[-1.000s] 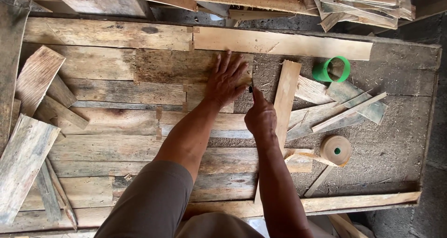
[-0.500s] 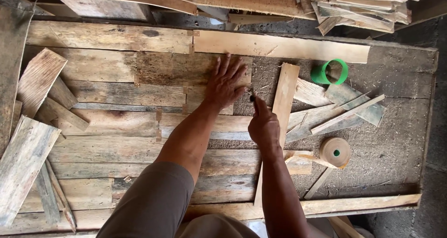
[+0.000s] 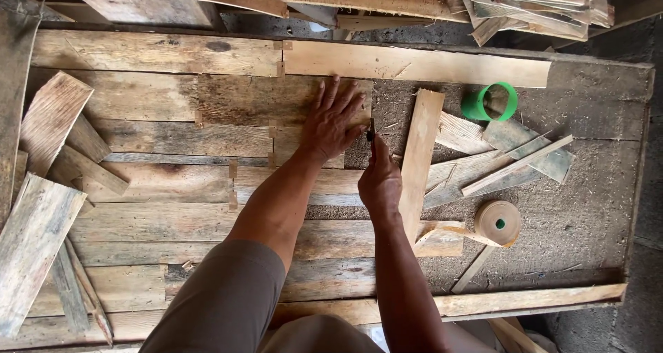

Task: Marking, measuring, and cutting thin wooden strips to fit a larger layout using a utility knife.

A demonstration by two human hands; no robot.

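The left hand (image 3: 331, 122) lies flat, fingers spread, on a weathered grey wooden veneer sheet (image 3: 276, 101) near the worktable's far edge. The right hand (image 3: 380, 180) grips a small dark blade (image 3: 371, 129) at that sheet's right edge. A pale narrow wooden strip (image 3: 418, 160) lies just beside it; a green tape ring (image 3: 490, 103) and a brown paper tape roll (image 3: 497, 223) sit further right.

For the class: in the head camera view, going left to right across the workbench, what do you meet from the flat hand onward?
Left hand pressed flat on the boards → right hand holding a small dark tool → upright light plank → green ring and brown tape roll.
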